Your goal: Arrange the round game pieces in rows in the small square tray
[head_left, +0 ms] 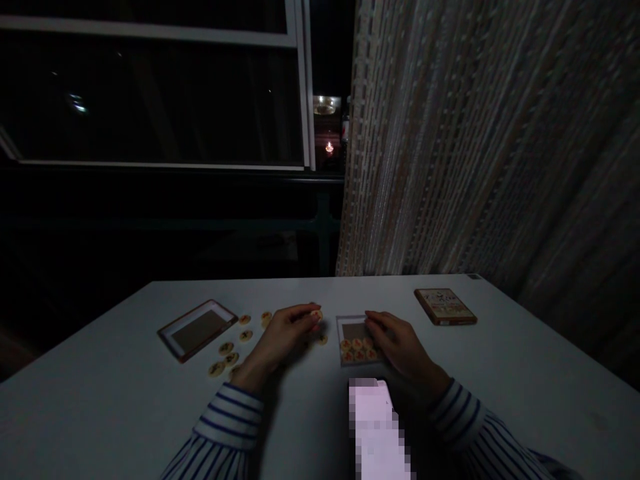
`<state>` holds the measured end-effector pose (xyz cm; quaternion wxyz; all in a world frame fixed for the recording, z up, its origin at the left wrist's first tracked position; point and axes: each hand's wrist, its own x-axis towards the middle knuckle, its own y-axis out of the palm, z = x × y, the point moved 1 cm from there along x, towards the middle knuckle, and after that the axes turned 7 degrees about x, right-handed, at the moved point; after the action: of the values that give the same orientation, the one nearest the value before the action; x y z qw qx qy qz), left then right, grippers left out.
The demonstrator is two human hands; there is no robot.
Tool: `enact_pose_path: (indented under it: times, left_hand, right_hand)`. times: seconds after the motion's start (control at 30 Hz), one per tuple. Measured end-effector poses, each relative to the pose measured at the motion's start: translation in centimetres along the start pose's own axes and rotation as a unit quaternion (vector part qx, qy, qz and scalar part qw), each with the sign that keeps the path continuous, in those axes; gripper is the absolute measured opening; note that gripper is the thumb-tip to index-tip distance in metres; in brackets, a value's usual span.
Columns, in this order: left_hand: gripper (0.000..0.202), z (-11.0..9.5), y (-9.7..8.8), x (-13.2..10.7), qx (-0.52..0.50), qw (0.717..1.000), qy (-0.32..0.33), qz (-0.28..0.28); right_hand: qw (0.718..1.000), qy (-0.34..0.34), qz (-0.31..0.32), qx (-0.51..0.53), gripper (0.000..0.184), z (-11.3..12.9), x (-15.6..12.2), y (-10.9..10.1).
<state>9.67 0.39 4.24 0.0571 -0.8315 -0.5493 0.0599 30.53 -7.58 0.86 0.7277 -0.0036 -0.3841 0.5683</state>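
Between the thumb and fingers of my left hand (283, 333) is a round xiangqi piece (317, 315) with a red character, held just above the table. My right hand (400, 340) grips the right side of a shallow clear-rimmed box (339, 333). Two rows of red-marked xiangqi pieces (357, 344) lie in the near part of this box; my fingers cover its right edge. Several loose xiangqi pieces (227, 348) are scattered left of and partly behind my left hand. One more loose piece (323, 340) lies below its fingertips.
A brown-rimmed open lid or tray (167, 331) lies at the left on the white table (125, 400). At the far right sits a flat box with a printed cover (447, 307). A lit phone (377, 427) stands close in front, between my forearms. A curtain (450, 133) hangs behind the table.
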Motion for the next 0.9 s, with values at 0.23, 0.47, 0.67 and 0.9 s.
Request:
enact_pose_path:
  times: [0.23,0.47,0.67,0.9]
  left_hand:
    - [0.038,0.9,1.8,0.2,-0.027,1.000,-0.008,0.002]
    - [0.032,1.7,3.7,0.1,-0.053,0.999,-0.006,0.003]
    - [0.032,3.1,5.0,0.0,-0.082,0.996,-0.024,-0.007]
    - [0.029,4.5,5.7,-0.4,-0.083,0.996,0.002,-0.044]
  right_hand:
    - [0.999,-0.017,0.023,-0.030,0.029,-1.0,-0.9,0.0]
    - [0.999,-0.024,0.015,-0.039,0.028,-1.2,-1.2,-0.4]
    - [0.999,-0.023,0.014,-0.040,0.028,-1.3,-1.5,-0.6]
    - [0.998,-0.023,0.024,-0.046,0.029,-1.5,-1.7,-0.4]
